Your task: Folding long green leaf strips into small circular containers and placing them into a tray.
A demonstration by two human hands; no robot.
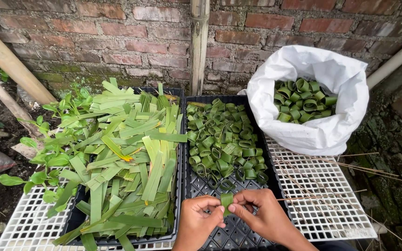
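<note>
My left hand (198,217) and my right hand (260,214) meet at the bottom centre, both pinching a small green leaf strip (227,201) curled between the fingertips. They hover over the near end of a black plastic tray (238,232) that holds several rolled leaf rings (222,144). To the left, a second black tray (175,186) is piled with flat cut leaf strips (126,158).
A white sack (319,130) full of leaf rings stands at the right on a white plastic grid (322,204), with several thin sticks (331,183) beside it. A brick wall (140,37), bamboo poles (198,42) and small green plants (47,162) surround the trays.
</note>
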